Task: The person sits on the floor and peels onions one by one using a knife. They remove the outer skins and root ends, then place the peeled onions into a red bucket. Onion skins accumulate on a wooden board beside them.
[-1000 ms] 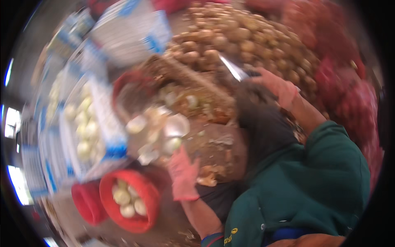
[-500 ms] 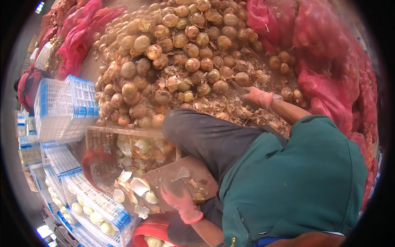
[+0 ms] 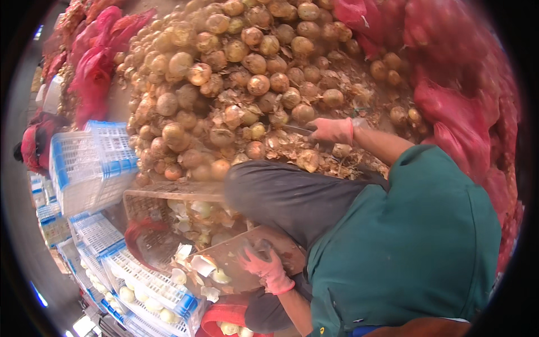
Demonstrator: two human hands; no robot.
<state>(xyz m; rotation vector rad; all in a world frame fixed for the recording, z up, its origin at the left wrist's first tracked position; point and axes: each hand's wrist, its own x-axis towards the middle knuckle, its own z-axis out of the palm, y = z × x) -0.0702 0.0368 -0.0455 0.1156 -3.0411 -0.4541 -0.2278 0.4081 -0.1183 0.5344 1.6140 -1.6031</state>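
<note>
My right hand (image 3: 332, 130), in a pink glove, is closed round a knife (image 3: 297, 129). Its blade points left over the onion pile (image 3: 258, 84), close to several unpeeled brown onions and loose dry skins. My left hand (image 3: 266, 269), in a similar glove with greyish fingertips, is above a brown board (image 3: 233, 253) by my knee. Its fingers are apart and I see nothing held in them. Peeled white onion layers and skin scraps (image 3: 202, 265) lie at the board's left end.
Beyond the board is a crate (image 3: 174, 192) holding onion peelings. Blue-and-white plastic crates (image 3: 92, 163) stand at left, several with peeled onions. A red container (image 3: 216, 317) with peeled onions sits below the board. Red mesh sacks (image 3: 460, 112) rise at right. Someone in red (image 3: 40, 140) is at far left.
My right hand has moved left across the pile with the knife. My left hand has shifted slightly right over the board, its fingers now more curled. The whole view has shifted a little.
</note>
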